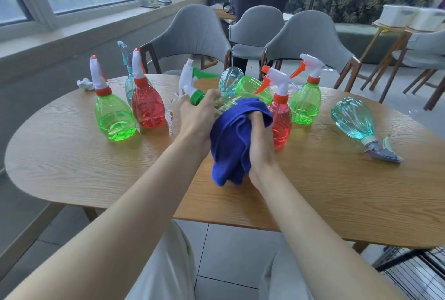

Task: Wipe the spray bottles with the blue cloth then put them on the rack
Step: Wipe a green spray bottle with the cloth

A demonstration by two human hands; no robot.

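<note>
Wood table [72, 167] is carrying other bottles [115, 116]. Left hand [196, 119] is gripping a clear spray bottle [225, 104] by its green collar, over mid-table; right hand [260, 145] is clutching the blue cloth [231, 136] bunched against its body.

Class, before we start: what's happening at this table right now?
A person is wiping a spray bottle. The left hand grips it near its green collar, and the right hand holds the blue cloth over its body. Other bottles wait on the table, some upright, some on their sides, like the teal bottle at right. None shows in the visible corner of the rack.
</note>
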